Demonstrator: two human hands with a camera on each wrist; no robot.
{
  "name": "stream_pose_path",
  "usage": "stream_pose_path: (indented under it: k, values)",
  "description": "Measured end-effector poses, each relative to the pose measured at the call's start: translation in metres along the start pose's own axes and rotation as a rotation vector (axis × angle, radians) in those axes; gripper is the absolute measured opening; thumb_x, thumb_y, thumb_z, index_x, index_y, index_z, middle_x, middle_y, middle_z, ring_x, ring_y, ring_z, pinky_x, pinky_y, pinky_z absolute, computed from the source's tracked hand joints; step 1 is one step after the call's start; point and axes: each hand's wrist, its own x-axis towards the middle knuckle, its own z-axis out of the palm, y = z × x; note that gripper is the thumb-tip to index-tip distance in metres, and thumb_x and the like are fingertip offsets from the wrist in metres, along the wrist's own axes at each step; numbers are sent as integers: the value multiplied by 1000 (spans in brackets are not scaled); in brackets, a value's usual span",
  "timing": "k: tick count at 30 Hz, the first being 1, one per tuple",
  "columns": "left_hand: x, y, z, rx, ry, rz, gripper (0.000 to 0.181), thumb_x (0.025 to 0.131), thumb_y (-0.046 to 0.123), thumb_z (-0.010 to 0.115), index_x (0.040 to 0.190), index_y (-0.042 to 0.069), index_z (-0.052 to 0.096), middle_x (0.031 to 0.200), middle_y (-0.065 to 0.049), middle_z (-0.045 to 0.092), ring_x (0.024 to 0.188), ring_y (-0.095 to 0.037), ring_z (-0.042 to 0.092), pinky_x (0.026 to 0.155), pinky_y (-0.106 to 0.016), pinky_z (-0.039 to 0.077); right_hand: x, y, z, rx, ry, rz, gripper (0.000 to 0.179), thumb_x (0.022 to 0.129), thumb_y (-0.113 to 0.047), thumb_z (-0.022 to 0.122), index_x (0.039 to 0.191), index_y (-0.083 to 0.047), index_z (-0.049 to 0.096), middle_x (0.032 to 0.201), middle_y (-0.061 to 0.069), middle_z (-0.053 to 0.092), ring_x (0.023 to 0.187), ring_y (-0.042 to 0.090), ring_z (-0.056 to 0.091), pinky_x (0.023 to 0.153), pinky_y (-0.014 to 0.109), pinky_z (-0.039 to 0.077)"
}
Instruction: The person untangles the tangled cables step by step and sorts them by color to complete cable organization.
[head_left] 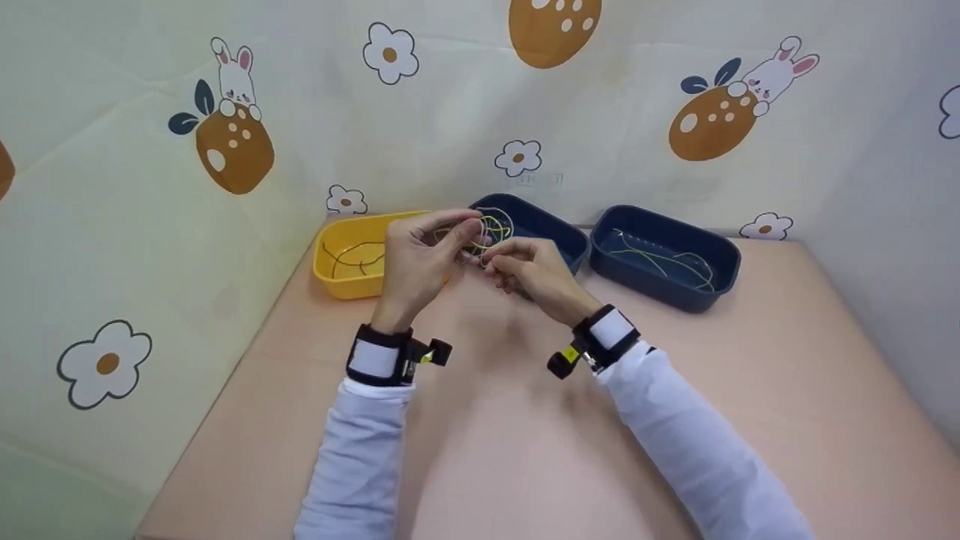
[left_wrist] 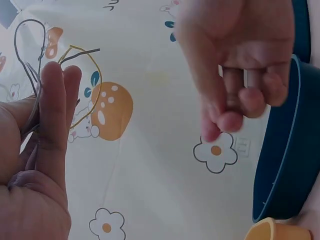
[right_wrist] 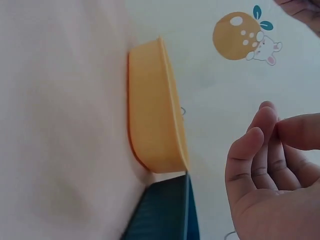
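My left hand (head_left: 420,259) is raised in front of the bins and pinches a small bundle of thin wires between thumb and fingers. In the left wrist view, a grey wire (left_wrist: 15,42) loops above the fingers, and a yellow wire (left_wrist: 101,77) curves out beyond them. Close by on the right, my right hand (head_left: 540,274) has its thumb tip against bent fingers (right_wrist: 245,145). No wire shows clearly between those fingertips; a thin strand there could be hidden. Behind the hands stands the middle dark blue bin (head_left: 566,232), partly covered by them.
A yellow bin (head_left: 349,289) at the left holds dark wires (head_left: 352,262). The right dark blue bin (head_left: 652,281) contains yellow-green wires (head_left: 649,253). All three bins stand at the back of the pink tabletop (head_left: 495,450), against a patterned wall covering (head_left: 442,135).
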Motion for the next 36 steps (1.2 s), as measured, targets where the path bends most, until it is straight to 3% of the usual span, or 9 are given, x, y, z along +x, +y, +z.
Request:
stream_pose_path:
  k: [4, 11, 16, 20, 24, 32, 36]
  values:
    - [-3, -3, 12, 27, -41, -5, 18, 96, 16, 80, 109, 4, 83, 100, -8, 82, 82, -26, 77, 69, -27, 65, -23, -17, -17, -54, -7, -90, 22, 106, -13, 66, 119, 4, 72, 103, 28, 73, 78, 20, 65, 69, 25, 59]
    - [-10, -9, 28, 3, -109, -10, 18, 95, 15, 80, 110, 5, 83, 100, -9, 82, 80, -20, 80, 65, -37, 68, -63, -38, -37, -94, 35, -209, 15, 106, -14, 67, 111, -2, 73, 98, 23, 74, 77, 23, 66, 71, 28, 61]
    - [-12, -11, 38, 67, -135, 17, 19, 96, 15, 79, 110, 3, 82, 100, -10, 83, 82, -18, 80, 68, -38, 68, -82, -42, -41, -18, 74, -210, 23, 107, -18, 66, 109, 3, 72, 92, 18, 73, 73, 22, 67, 67, 28, 61]
    - [-14, -11, 46, 132, -167, 45, 18, 97, 17, 78, 110, 4, 83, 97, -5, 83, 83, -13, 79, 71, -31, 67, -91, -39, -42, -93, 90, -205, 25, 105, -27, 70, 108, -2, 74, 92, 17, 74, 74, 24, 67, 68, 29, 61]
    - [-15, -11, 52, 140, -196, 48, 18, 98, 20, 77, 110, 7, 84, 98, -3, 83, 82, -9, 77, 69, -27, 65, -96, -36, -46, -139, 112, -228, 25, 104, -27, 73, 109, -3, 74, 94, 19, 74, 75, 26, 67, 70, 30, 60]
    - [-13, -14, 55, -24, -199, -2, 18, 96, 13, 78, 112, 4, 82, 98, -12, 83, 82, -31, 80, 67, -38, 68, -100, -38, -58, 67, 92, -284, 27, 105, -17, 69, 114, 9, 68, 93, 16, 72, 68, 20, 58, 62, 23, 53]
    - [-13, -13, 55, -53, -197, -22, 19, 97, 13, 78, 113, 4, 82, 101, -16, 82, 82, -29, 81, 67, -45, 68, -100, -40, -61, 192, 88, -302, 22, 106, -12, 67, 116, 7, 68, 94, 13, 72, 69, 17, 59, 63, 22, 53]
